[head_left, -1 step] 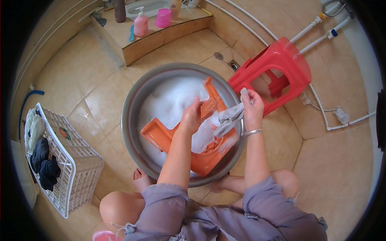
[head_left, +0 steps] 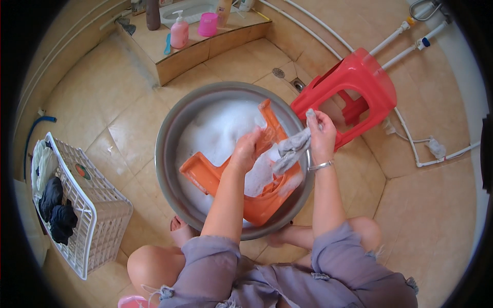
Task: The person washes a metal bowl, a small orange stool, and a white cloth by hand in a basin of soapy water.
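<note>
Pinching grey cloth (head_left: 292, 149) with fingers of the right hand (head_left: 322, 139) over an orange washboard (head_left: 262, 209) in a basin (head_left: 167, 154); poising the left hand (head_left: 246, 150) nearby, grip unclear.

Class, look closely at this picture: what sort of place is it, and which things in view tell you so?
Probably a bathroom: a raised tiled step holds what looks like a white squat toilet and a pink pump bottle, and there is a square floor drain nearby.
</note>
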Available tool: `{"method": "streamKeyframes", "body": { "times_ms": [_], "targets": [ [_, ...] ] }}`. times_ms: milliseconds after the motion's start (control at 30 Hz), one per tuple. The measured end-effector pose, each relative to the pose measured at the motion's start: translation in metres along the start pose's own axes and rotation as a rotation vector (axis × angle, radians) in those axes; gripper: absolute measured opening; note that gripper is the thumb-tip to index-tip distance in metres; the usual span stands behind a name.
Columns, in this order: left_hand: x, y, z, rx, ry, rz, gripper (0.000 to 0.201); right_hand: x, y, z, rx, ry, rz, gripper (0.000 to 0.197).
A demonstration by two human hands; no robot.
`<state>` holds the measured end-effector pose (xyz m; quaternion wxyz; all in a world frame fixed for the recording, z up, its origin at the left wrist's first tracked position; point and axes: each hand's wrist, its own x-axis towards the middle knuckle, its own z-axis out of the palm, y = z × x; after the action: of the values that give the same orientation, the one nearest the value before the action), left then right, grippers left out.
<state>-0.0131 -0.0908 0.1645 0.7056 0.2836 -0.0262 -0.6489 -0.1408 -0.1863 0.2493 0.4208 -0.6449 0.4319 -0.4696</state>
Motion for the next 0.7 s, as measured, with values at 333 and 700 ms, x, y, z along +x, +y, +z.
{"method": "streamKeyframes", "body": {
  "times_ms": [333, 700],
  "targets": [
    [0.015, -0.014, -0.018, 0.485, 0.067, 0.21, 0.02, -0.005, 0.062, 0.071, -0.514, -0.308, -0.107, 0.031],
    [0.014, -0.018, -0.007, 0.487, 0.191, 0.237, 0.024, -0.018, 0.051, 0.051, -0.67, -0.259, 0.193, 0.045]
  ]
}}
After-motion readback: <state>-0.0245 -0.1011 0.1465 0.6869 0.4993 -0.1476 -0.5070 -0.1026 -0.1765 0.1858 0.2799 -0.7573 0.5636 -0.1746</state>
